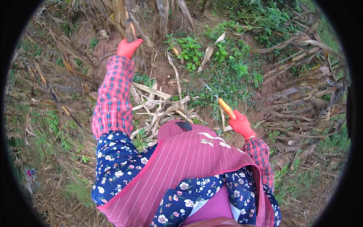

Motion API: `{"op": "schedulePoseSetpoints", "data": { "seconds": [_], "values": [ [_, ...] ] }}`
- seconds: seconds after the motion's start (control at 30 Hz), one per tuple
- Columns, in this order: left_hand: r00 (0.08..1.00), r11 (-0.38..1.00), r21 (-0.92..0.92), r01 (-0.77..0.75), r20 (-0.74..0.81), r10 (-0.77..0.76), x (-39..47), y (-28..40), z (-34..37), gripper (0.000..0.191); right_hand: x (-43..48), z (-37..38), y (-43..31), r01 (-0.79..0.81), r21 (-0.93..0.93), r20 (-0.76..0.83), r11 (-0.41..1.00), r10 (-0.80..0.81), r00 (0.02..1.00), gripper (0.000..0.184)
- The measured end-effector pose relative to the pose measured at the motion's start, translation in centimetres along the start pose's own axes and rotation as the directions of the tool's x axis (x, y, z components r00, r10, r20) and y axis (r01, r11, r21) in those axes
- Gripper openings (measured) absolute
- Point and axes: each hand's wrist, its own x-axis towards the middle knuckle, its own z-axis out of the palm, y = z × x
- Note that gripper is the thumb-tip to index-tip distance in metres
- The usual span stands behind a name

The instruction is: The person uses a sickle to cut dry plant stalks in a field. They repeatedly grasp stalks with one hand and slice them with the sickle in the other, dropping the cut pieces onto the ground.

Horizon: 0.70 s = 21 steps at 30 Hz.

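Observation:
My left hand (128,48), in a red glove, grips a dry brown corn stalk (131,31) near the top of the view. Leaves and other dry stalks (162,20) stand just beyond and to the right of it. In my right hand (242,124), gloved in red too, is the orange handle (226,108) of a bladed hand tool. Its thin metal blade (209,88) points up and to the left, over low green plants. The blade's far end is blurred, so its full shape cannot be told.
Cut, pale dry stalks and leaves (163,106) lie on the ground in front of my apron (195,150). Dry corn plants lean in from the left (56,93) and from the right (303,99). Green weeds (235,62) cover reddish soil (105,49) between the rows.

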Motion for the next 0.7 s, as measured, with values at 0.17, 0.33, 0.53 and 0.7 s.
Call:
{"op": "schedulePoseSetpoints", "data": {
  "seconds": [0.17, 0.33, 0.53, 0.7],
  "values": [
    [0.988, 0.981, -0.171, 0.093, 0.137, -0.070, -13.4, 3.3, 4.2, 0.050, 2.5, -2.1, -4.1, 0.319, 0.187, -0.304, 0.929, -0.254, 0.918, 0.020],
    [0.994, 0.987, -0.129, 0.096, 0.070, -0.088, -20.3, 3.3, 6.8, 0.032, 6.0, -6.1, -9.8, 0.648, -0.014, -0.369, 0.761, -0.607, 0.704, 0.020],
    [0.999, 0.993, 0.114, 0.038, 0.015, -0.040, -27.4, 4.4, 7.4, 0.051, 9.8, -8.9, -14.8, 0.599, -0.366, -0.082, 0.712, -0.666, 0.741, 0.019],
    [0.988, 0.981, 0.143, 0.131, 0.064, -0.141, -30.3, 3.3, 6.6, 0.052, 12.3, -9.2, -17.2, 0.515, -0.461, 0.037, 0.723, -0.564, 0.825, 0.023]
  ]
}}
